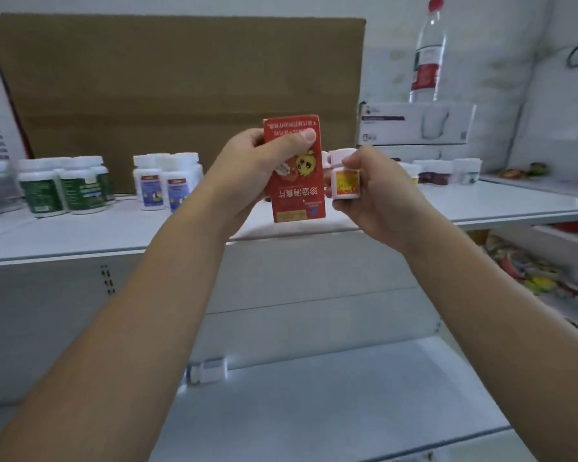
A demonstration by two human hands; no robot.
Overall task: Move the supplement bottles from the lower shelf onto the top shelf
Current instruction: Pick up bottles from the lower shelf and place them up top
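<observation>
My left hand [247, 171] grips a red box [297, 201], my right hand [381, 201] a white bottle [346, 185], at the top shelf [481, 205]. The lower shelf [347, 395] looks nearly cleared.

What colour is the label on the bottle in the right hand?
Yellow with red print, on the white bottle in the right hand. Head view shows it.
</observation>
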